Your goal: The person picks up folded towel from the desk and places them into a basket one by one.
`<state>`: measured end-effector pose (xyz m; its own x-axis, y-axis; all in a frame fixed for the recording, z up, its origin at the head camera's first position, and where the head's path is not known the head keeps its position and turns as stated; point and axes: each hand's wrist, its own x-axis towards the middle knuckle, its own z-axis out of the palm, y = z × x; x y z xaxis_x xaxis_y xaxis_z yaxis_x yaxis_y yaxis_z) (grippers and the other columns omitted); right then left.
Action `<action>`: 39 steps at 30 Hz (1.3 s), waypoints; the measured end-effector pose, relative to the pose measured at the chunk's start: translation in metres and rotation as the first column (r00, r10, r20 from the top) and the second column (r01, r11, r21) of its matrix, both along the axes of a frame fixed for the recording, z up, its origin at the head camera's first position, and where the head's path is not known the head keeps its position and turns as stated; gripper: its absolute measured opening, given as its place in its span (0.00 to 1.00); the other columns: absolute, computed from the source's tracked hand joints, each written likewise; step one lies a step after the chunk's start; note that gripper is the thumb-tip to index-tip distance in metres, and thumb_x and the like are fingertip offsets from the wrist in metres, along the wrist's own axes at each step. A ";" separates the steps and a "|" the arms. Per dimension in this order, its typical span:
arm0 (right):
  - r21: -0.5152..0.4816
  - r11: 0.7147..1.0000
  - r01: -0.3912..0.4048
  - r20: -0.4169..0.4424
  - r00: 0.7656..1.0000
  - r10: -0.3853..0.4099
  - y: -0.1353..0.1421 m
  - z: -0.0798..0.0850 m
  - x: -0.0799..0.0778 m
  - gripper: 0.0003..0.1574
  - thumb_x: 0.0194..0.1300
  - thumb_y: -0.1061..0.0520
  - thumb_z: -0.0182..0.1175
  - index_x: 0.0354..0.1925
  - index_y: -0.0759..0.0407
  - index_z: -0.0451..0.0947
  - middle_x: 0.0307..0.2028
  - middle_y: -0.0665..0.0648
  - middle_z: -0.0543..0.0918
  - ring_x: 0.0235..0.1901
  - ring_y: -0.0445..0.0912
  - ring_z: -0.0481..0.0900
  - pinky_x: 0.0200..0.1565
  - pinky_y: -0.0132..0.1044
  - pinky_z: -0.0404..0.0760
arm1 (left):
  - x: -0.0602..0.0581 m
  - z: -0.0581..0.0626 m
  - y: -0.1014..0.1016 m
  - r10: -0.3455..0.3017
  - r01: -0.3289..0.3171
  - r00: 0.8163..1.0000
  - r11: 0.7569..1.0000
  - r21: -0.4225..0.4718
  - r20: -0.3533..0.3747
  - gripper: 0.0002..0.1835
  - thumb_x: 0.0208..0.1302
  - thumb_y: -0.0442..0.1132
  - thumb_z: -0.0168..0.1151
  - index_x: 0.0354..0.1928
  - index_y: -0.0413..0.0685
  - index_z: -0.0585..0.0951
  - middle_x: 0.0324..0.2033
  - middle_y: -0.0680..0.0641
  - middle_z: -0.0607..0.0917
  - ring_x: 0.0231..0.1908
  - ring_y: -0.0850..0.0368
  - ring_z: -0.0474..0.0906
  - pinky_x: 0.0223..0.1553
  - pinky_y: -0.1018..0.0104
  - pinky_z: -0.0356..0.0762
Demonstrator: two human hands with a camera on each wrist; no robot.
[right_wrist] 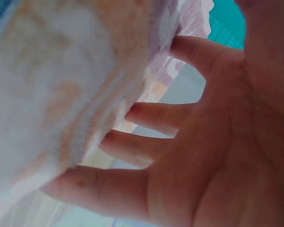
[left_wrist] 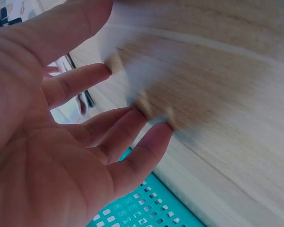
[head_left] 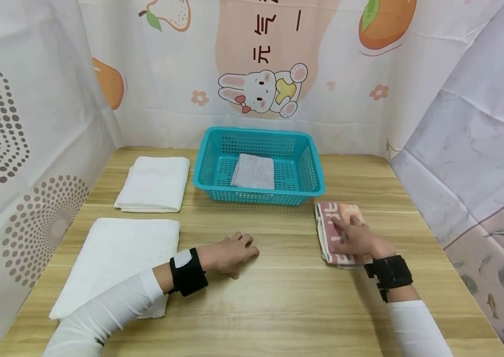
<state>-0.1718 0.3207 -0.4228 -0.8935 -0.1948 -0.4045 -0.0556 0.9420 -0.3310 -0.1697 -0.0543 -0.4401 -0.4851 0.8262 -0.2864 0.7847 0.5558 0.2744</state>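
Note:
In the head view my right hand (head_left: 355, 239) rests on a folded pink and orange patterned towel (head_left: 330, 233) at the right of the table. The right wrist view shows its fingertips touching the towel's cloth (right_wrist: 61, 94), fingers spread and the palm raised off it. My left hand (head_left: 230, 253) is near the table's middle, holding nothing. Its slightly bent fingertips (left_wrist: 163, 130) touch the bare wood in the left wrist view. Behind the hands stands a teal basket (head_left: 258, 197) with a folded grey towel (head_left: 254, 171) lying inside.
A folded white towel (head_left: 154, 183) lies at the back left of the wooden table (head_left: 279, 307). In front of it is a larger white towel (head_left: 118, 258), partly covered by my left forearm. Printed cloth (head_left: 167, 99) hangs at the back and sides.

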 end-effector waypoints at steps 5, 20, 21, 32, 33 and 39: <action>0.030 0.999 0.026 0.019 0.999 -0.027 -0.006 0.000 0.004 0.62 0.58 0.38 0.70 0.77 0.60 0.50 0.64 0.83 0.51 0.53 0.77 0.65 0.47 0.70 0.73 | 0.000 0.000 0.000 0.002 -0.002 1.000 1.000 0.003 0.006 0.34 0.57 0.41 0.76 0.64 0.50 0.71 0.63 0.40 0.67 0.60 0.45 0.64 0.52 0.53 0.73; 0.046 0.998 0.051 0.023 0.998 -0.052 -0.025 0.001 0.017 0.62 0.54 0.39 0.74 0.76 0.57 0.55 0.56 0.81 0.58 0.41 0.66 0.69 0.30 0.45 0.77 | 0.000 0.000 0.000 0.018 -0.018 0.999 1.000 -0.001 0.027 0.34 0.57 0.40 0.75 0.64 0.51 0.71 0.64 0.39 0.67 0.62 0.45 0.63 0.55 0.52 0.72; 0.053 0.997 0.049 0.018 0.999 -0.050 -0.026 0.001 0.018 0.62 0.54 0.38 0.74 0.76 0.57 0.56 0.56 0.81 0.59 0.41 0.66 0.69 0.29 0.44 0.76 | 0.000 0.000 0.001 0.020 -0.020 0.999 1.000 -0.002 0.029 0.34 0.57 0.40 0.75 0.65 0.51 0.71 0.65 0.39 0.66 0.62 0.45 0.63 0.55 0.51 0.72; 0.079 0.997 0.018 -0.040 0.999 -0.015 -0.039 0.001 0.023 0.60 0.50 0.35 0.75 0.73 0.55 0.62 0.50 0.75 0.66 0.40 0.63 0.70 0.34 0.48 0.76 | 0.001 0.000 0.001 0.025 -0.024 1.000 1.000 -0.012 0.019 0.35 0.57 0.41 0.76 0.65 0.52 0.71 0.65 0.40 0.66 0.63 0.45 0.63 0.55 0.51 0.72; 0.077 0.997 0.014 -0.044 0.999 -0.011 -0.041 0.001 0.024 0.59 0.50 0.35 0.75 0.72 0.55 0.63 0.50 0.75 0.67 0.40 0.63 0.70 0.34 0.48 0.76 | 0.001 0.000 0.001 0.024 -0.024 1.000 1.000 -0.010 0.019 0.34 0.57 0.41 0.76 0.65 0.52 0.71 0.65 0.40 0.66 0.63 0.45 0.63 0.55 0.51 0.72; 0.078 0.997 -0.021 -0.079 0.996 0.028 -0.048 0.000 0.026 0.56 0.49 0.36 0.76 0.70 0.55 0.66 0.47 0.74 0.69 0.39 0.62 0.71 0.33 0.48 0.76 | 0.001 -0.001 0.001 0.023 -0.023 1.000 1.000 -0.008 0.016 0.34 0.57 0.41 0.76 0.65 0.52 0.71 0.65 0.40 0.66 0.62 0.46 0.63 0.55 0.52 0.73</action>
<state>-0.1460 0.2730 -0.4227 -0.9190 -0.1879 -0.3465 -0.1023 0.9627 -0.2507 -0.1687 -0.0534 -0.4407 -0.4995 0.8125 -0.3007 0.7670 0.5761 0.2825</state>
